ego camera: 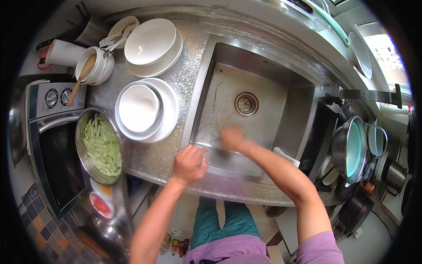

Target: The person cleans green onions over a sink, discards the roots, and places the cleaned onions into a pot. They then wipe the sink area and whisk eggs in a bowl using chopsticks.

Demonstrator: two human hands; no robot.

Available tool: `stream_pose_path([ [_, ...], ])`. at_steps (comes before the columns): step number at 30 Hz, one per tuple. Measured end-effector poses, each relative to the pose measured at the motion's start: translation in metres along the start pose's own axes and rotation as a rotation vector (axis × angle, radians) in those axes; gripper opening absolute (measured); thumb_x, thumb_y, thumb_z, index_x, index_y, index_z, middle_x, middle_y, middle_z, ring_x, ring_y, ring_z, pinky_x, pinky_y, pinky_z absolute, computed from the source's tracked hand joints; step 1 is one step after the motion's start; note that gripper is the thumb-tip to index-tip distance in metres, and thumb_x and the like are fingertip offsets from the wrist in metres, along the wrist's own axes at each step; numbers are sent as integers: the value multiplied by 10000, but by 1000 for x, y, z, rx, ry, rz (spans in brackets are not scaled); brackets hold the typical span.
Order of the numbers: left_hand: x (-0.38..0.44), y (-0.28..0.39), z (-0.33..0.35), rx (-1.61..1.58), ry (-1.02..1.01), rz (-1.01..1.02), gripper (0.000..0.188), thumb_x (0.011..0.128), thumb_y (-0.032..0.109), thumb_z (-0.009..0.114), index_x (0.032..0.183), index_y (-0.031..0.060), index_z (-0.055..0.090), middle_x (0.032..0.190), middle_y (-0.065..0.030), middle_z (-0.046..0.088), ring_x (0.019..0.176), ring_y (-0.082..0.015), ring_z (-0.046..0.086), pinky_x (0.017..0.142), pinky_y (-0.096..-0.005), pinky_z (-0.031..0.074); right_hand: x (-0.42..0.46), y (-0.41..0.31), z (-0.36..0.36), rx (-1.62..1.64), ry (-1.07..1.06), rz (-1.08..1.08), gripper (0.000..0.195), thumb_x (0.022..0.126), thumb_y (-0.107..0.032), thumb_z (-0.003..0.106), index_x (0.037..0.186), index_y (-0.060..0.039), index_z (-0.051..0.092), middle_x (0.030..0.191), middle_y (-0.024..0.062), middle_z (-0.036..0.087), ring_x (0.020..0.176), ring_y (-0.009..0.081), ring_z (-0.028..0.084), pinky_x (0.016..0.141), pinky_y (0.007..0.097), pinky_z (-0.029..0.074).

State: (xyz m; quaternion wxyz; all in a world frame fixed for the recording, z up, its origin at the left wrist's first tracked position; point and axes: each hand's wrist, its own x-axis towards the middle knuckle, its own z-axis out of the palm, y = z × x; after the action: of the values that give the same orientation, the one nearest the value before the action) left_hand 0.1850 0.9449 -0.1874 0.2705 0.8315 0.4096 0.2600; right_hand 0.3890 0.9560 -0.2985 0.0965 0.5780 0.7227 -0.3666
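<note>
At the near left corner of the stainless steel sink [197,85], my left hand [189,165] is curled like a loose fist by the rim. Nothing shows between its fingers. My right hand [232,138] is inside the basin near its front wall, blurred, so its fingers and anything in them cannot be made out. Dark thin marks or strands [216,137] lie on the basin floor beside it. Beyond that hand is the round drain strainer [246,104]. A white cloth or paper [286,156] lies over the front right of the sink, near my right forearm.
Left of the sink stand stacked white bowls and plates [169,114], with another large white bowl [150,41] on a plate behind. A metal bowl of cut green vegetable strips [102,145] sits before a countertop oven [56,155]. Metal bowls and a teal strainer [354,150] crowd the right.
</note>
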Motion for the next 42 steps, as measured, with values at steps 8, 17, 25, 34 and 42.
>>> stream_pose_path([
  [8, -1, -1, 1, 18, -3, 30, 192, 689, 16, 603, 879, 19, 632, 735, -112, 538, 661, -295, 551, 601, -400, 470, 86, 39, -36, -189, 562, -296, 203, 822, -67, 552, 1010, -21, 614, 1061, 128, 587, 1039, 316, 556, 874, 407, 480],
  [17, -3, -1, 2, -1, 22, 11, 193, 687, 8, 600, 877, 25, 629, 728, -109, 544, 668, -295, 558, 599, -394, 474, -42, 67, 43, 379, 77, 139, 384, 783, -17, 569, 1167, -13, 573, 1173, 205, 592, 1196, 406, 524, 991, 471, 460],
  [25, 0, 2, 2, -2, 37, 10, 189, 686, 5, 605, 872, 29, 633, 735, -109, 552, 672, -296, 560, 603, -393, 474, -45, 108, 99, 623, 164, 1155, 702, 853, -129, 616, 1448, -68, 250, 1456, 275, 284, 1254, 471, 458, 1038, 526, 428],
  [34, -1, -1, 3, 12, 21, 12, 180, 682, -4, 603, 857, 17, 639, 751, -110, 569, 675, -296, 563, 607, -395, 474, 1, -33, 62, 604, 71, 308, 531, 802, -50, 555, 1332, -44, 556, 1351, 287, 481, 1237, 453, 502, 1081, 438, 409],
  [42, -4, -3, 2, -31, 38, 5, 190, 683, -9, 595, 867, 6, 642, 749, -119, 573, 666, -303, 562, 612, -397, 477, -40, 121, 35, 419, 579, 1028, 373, 823, -79, 594, 1170, 55, 571, 1224, 290, 552, 1168, 402, 533, 1036, 463, 422],
])
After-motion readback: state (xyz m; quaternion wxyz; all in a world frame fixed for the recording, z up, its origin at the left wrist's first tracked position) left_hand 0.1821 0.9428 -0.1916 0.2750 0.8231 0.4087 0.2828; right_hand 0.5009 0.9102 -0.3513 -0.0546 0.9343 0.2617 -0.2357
